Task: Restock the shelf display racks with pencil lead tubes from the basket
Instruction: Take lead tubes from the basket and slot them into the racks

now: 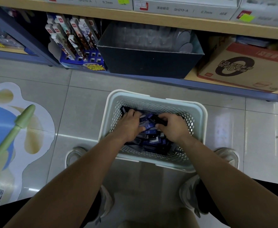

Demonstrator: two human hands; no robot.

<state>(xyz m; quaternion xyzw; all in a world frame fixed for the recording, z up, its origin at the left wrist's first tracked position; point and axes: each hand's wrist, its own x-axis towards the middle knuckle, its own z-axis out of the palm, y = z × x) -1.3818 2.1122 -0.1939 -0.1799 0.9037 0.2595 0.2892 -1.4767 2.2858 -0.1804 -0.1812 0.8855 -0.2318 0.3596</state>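
In the head view, your basket (204, 117) sits on the tiled floor (258, 139), near you and between your shoes (190, 193). It is pale mint plastic with a white rim and perforated walls. The pencil lead tubes (149, 134) lie heaped in its bottom. They are small flat cases, mostly dark blue with some black, piled at all angles. A few lie face up and show white "HB" print.

Both your hands are down inside the basket, on top of the heap. Your left hand (130, 125) is at the left of the pile, its fingers curled down among the tubes and the thumb pointing right. You cannot tell from here whether it has actually closed on any. Your right hand (172, 127) is just beside it, fingers bent inward. It grips a few black tubes, whose ends stick out to the left between fingers and thumb.

Beyond the basket, on the bottom shelf, a dark bin (148, 63) stands straight ahead. Left of it, touching, is a blue display rack (84, 62) with boxed pens leaning in its slots. A cardboard box (243, 69) lies on the shelf to the right. On the shelf above, grey cartons (184, 9) read "0.7mm". A floor sticker (19, 129) showing a green pen covers the tiles at far left.
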